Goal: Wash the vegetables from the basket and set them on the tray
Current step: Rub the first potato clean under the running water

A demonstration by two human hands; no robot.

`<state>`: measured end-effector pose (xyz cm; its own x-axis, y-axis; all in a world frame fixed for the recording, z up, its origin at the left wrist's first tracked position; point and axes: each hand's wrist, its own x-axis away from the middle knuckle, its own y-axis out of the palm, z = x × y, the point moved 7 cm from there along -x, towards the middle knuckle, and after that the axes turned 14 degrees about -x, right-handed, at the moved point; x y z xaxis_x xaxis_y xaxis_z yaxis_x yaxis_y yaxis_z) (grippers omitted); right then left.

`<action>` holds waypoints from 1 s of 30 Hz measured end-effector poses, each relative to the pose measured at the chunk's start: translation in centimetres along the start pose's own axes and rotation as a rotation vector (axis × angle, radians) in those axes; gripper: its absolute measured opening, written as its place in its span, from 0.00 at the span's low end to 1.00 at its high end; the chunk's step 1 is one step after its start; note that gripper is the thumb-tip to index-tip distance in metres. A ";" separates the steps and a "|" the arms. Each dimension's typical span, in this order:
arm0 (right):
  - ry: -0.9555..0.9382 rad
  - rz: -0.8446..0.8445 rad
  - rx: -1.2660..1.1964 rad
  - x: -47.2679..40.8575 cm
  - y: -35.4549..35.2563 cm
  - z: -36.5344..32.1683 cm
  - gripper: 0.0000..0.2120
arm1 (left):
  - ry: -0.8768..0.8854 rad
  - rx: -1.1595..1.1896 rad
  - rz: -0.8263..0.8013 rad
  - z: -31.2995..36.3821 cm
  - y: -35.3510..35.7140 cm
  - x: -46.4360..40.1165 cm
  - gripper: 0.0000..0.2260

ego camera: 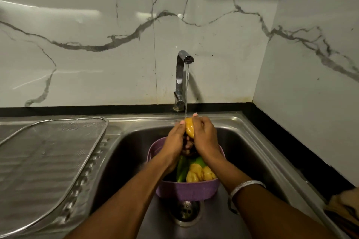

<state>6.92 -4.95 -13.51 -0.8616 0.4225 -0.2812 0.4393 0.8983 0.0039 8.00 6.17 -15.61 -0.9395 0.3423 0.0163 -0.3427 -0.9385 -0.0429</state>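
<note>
So we're holding a yellow bell pepper (189, 129) up under the stream from the tap (183, 75), both hands wrapped on it: left hand (174, 141) cupping one side, right hand (204, 137) closing over the other, so each grip is curled snug around the pepper rather than open. It's looking light and hollow with a firm skin, but wet and glossy, so probably slippery; we're guessing the safest hold is around the wide shoulders with fingers spread, not pinching the stem end. The purple basket (186, 190) is sitting in the steel sink (252, 141) right below our hands, just above the drain (185, 212), with more yellow peppers (200, 174) and green peppers (181, 170) waiting in it. The mesh tray (48, 161) is lying on the draining board to the left, bare as far as we can see. Getting there means lifting over the sink rim, and that side's looking wide open. The wall corner's crowding the right.
</note>
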 end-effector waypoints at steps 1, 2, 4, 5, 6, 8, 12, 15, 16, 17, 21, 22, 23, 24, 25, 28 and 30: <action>-0.028 -0.008 0.040 0.0 0.2 0.0 0.17 | -0.008 -0.002 0.019 0.0 -0.1 0.1 0.18; -0.045 -0.017 0.075 0.1 0.4 0.1 0.17 | -0.021 -0.003 0.054 0.0 -0.4 0.1 0.18; -0.058 -0.040 0.092 0.3 0.7 0.2 0.17 | -0.040 -0.016 0.133 0.0 -1.1 0.1 0.18; -0.053 -0.042 0.068 0.3 0.8 0.2 0.16 | -0.041 -0.025 0.155 0.0 -1.3 0.1 0.18; -0.048 -0.034 0.034 0.3 0.7 0.2 0.15 | -0.038 -0.028 0.160 0.0 -1.4 0.1 0.18; -0.046 -0.011 -0.008 0.2 0.5 0.0 0.13 | -0.027 -0.013 0.140 0.0 -1.3 0.2 0.18; -0.033 -0.020 0.009 0.0 0.2 0.3 0.16 | -0.031 0.022 0.044 0.0 -0.1 0.3 0.18; -0.021 -0.043 0.011 0.1 0.1 0.5 0.16 | -0.008 -0.030 0.053 0.0 0.3 0.2 0.14; -0.017 -0.048 0.011 0.0 0.2 0.7 0.16 | 0.000 -0.042 0.083 0.1 0.3 0.3 0.13; -0.008 -0.053 0.007 0.1 0.2 0.7 0.16 | 0.009 -0.059 0.115 0.2 0.2 0.4 0.13; 0.025 -0.177 0.060 0.8 1.0 0.5 0.16 | 0.032 -0.146 0.255 0.3 -1.1 0.7 0.17; 0.023 -0.226 0.102 1.1 1.3 0.3 0.16 | 0.023 -0.151 0.268 0.1 -1.5 0.6 0.18; 0.023 -0.254 0.127 1.4 1.6 0.1 0.15 | 0.004 -0.144 0.266 0.0 -1.7 0.6 0.18; 0.016 -0.261 0.149 1.5 1.6 0.1 0.15 | -0.027 -0.127 0.259 -0.2 -1.8 0.6 0.18; 0.007 -0.259 0.171 1.6 1.6 0.0 0.16 | -0.068 -0.096 0.255 -0.4 -1.9 0.6 0.18; 0.077 -0.287 0.117 1.7 1.3 0.1 0.23 | -0.183 0.033 0.206 -0.8 -1.1 1.0 0.22; 0.215 -0.354 0.011 1.8 1.2 0.6 0.24 | -0.241 0.108 0.191 -1.2 -0.7 1.3 0.22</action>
<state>6.03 -3.16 -14.61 -0.9929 0.1041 -0.0568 0.1079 0.9918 -0.0678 7.03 7.34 -16.75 -0.9553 0.1511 0.2542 -0.1463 -0.9885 0.0378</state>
